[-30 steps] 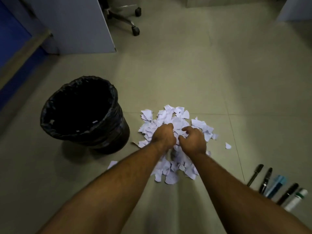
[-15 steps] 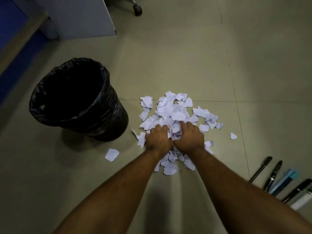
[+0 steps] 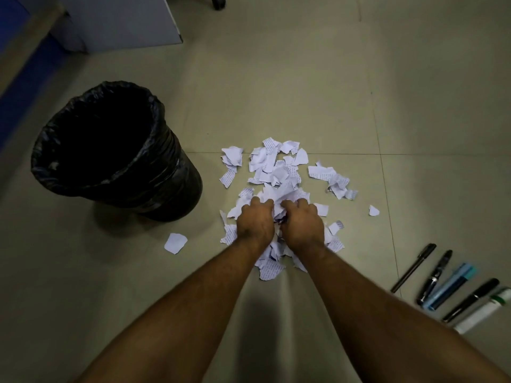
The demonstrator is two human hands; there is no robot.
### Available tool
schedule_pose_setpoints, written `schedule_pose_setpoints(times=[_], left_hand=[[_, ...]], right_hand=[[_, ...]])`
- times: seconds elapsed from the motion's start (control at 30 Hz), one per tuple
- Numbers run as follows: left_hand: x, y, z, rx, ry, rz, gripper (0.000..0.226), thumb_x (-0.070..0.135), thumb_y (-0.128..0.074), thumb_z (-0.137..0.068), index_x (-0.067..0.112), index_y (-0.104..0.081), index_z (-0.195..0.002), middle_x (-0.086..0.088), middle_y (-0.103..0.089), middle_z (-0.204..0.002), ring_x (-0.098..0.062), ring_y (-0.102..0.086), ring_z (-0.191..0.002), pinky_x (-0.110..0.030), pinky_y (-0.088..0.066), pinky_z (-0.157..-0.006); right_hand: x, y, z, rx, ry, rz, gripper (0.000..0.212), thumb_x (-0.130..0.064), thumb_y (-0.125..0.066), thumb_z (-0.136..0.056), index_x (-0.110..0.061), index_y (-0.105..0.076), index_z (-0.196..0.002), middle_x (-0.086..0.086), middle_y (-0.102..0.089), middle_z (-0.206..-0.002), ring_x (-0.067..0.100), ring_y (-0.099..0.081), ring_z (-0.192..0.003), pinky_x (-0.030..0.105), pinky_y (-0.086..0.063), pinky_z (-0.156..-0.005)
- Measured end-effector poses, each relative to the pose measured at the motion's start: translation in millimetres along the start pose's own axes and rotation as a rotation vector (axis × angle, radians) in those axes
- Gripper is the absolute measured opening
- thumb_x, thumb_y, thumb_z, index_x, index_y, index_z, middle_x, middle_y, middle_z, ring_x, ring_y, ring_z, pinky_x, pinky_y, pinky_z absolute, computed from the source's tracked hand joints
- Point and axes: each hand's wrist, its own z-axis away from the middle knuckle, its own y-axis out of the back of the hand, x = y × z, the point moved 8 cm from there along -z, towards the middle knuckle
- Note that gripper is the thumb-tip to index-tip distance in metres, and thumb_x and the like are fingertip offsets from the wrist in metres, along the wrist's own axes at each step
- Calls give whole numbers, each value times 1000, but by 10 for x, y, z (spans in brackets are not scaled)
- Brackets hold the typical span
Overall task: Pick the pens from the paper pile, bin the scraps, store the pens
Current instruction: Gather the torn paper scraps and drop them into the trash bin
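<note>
The tiled floor (image 3: pixel 318 87) fills most of the view, with a grey cabinet panel (image 3: pixel 121 20) and a chair castor (image 3: pixel 218 1) at the far edge; both sit closer to the top of the frame than half a second ago, as the view has tipped slightly. The black-lined bin (image 3: pixel 110 150) stands upright on the left, well apart from the pens and just beside the paper pile (image 3: pixel 279 175), in the same spot on the floor as before. The pile of torn white scraps lies in the middle, across a tile joint, a little more bunched toward its near side than a second ago. Both forearms reach in from below. The left hand (image 3: pixel 255 221) and the right hand (image 3: pixel 302 223) press knuckle to knuckle on the near half of the pile, fingers curled down into the scraps and gathering a wad between them; a second ago they were slightly apart. Five pens (image 3: pixel 453 283) lie in a slanted row on the floor at the lower right, side by side, unmoved: a thin black one, a thicker black one, a blue marker, another black one, and a white one with a green band. One loose scrap (image 3: pixel 175 243) lies near the bin, another stray scrap (image 3: pixel 373 210) right of the pile
</note>
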Motion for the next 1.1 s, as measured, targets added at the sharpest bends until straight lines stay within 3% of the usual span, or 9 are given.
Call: schedule_pose_setpoints(times=[0.17, 0.3, 0.37, 0.47, 0.6, 0.83, 0.93, 1.03, 1.1], left_hand=[[-28, -14, 66, 116, -41, 265, 21, 14, -52, -92, 17, -70, -104, -7, -68, -109, -25, -64, -95, -33, -50, -78], [-151, 95, 147, 160, 46, 502, 11, 14, -63, -87, 11, -69, -78, -4, -68, -78, -18, -55, -71, -25, -35, -61], [-224, 214, 180, 205, 120, 582, 15, 16, -61, -91, 10, -72, -83, -1, -68, -80, -19, -59, -74, -23, -38, -61], [-290, 387, 188, 219, 211, 616, 20, 16, -61, -91, 11, -75, -105, -9, -74, -102, -28, -67, -88, -28, -52, -75], [-329, 714, 206, 217, 226, 639, 28, 13, -62, -91, 10, -71, -117, -11, -71, -116, -30, -66, -103, -28, -49, -83], [-545, 1373, 266, 234, 299, 823, 28, 14, -70, -81, 12, -74, -109, -11, -74, -105, -31, -69, -95, -38, -58, -85], [-639, 1695, 262, 254, 280, 853, 24, 12, -69, -80, 13, -75, -103, -8, -75, -95, -28, -68, -87, -32, -57, -78], [-758, 2024, 276, 278, 257, 907, 13, 4, -66, -78, 15, -73, -80, -4, -67, -76, -21, -60, -70, -23, -46, -60], [-818, 2216, 275, 295, 238, 926, 15, 3, -65, -75, 15, -64, -65, -1, -60, -64, -19, -54, -64, -24, -42, -58]], right_hand=[[16, 56, 37, 49, -34, -128, 25, -16, -53, -89, -17, -65, -112, 12, -65, -110, 35, -62, -101, 38, -50, -76], [144, 118, 72, 74, -201, -403, 22, -12, -55, -87, -15, -71, -102, 9, -71, -106, 33, -64, -100, 29, -43, -75], [144, 206, 115, 114, -253, -497, 21, -14, -57, -88, -14, -72, -103, 10, -73, -107, 32, -65, -100, 28, -42, -77], [112, 317, 178, 141, -311, -549, 23, -16, -60, -89, -14, -72, -108, 11, -72, -109, 33, -65, -103, 29, -46, -81], [63, 433, 232, 141, -427, -673, 23, -17, -63, -87, -12, -74, -106, 11, -74, -108, 34, -67, -103, 30, -49, -83], [-359, 868, 226, 190, -424, -767, 18, -20, -66, -85, -4, -74, -87, 16, -72, -82, 33, -65, -75, 30, -54, -71], [-612, 1092, 179, 210, -387, -786, 19, -19, -65, -86, -3, -70, -77, 13, -64, -71, 28, -56, -70, 26, -40, -64], [-966, 1292, 150, 222, -317, -808, 17, -21, -66, -86, -7, -70, -79, 11, -65, -75, 27, -56, -73, 25, -37, -65], [-1184, 1409, 118, 231, -265, -828, 18, -24, -67, -87, -8, -74, -89, 10, -72, -86, 28, -63, -80, 24, -40, -67]])
